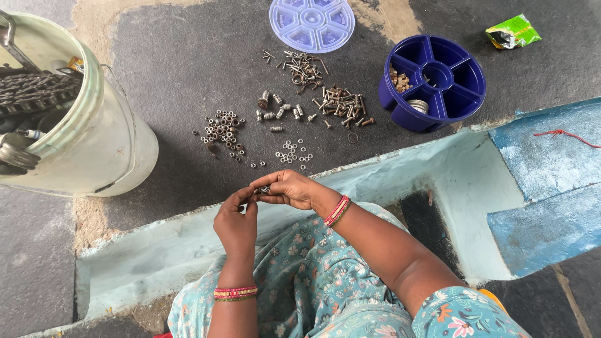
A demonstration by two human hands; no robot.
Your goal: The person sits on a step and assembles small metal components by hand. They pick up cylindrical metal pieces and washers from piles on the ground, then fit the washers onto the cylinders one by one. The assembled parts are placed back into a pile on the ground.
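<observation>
My left hand and my right hand meet above my lap, fingertips pinched together on a small metal nut. Both wrists wear red and gold bangles. On the dark floor just beyond my hands lie sorted heaps of hardware: small nuts, washers, short studs, rusty bolts and thin screws with hooks.
A blue round compartment tray holding a few parts stands at the right, its clear lid lies farther back. A white bucket with a chain and tools sits at the left. A green wrapper lies far right. A pale blue step runs under my knees.
</observation>
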